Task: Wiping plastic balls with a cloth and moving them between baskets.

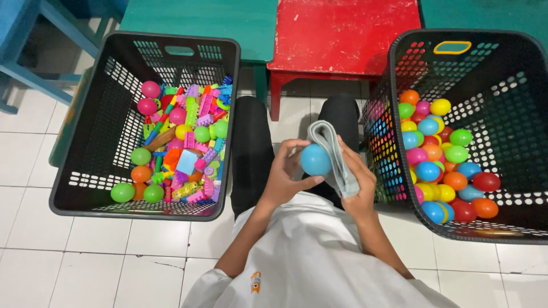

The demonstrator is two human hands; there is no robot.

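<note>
Ball (315, 159), blue, sits in front of my lap, left hand (285, 174) fingers clamped round it; right hand (357, 177) presses grey cloth (334, 154) against ball, wiping grip. Right basket (456, 45) beside ball holds only balls; left basket (85, 188) mixed toys.

I see a plain blue ball (315, 159) against a grey cloth (337, 157). Both baskets (80, 188) are black, perforated. Stools behind: green (228, 23), red (342, 34).

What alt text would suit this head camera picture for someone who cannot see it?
A seated person's left hand holds a blue ball against a folded grey cloth in the right hand. Black baskets flank them: mixed toys on the left, coloured balls on the right.
</note>
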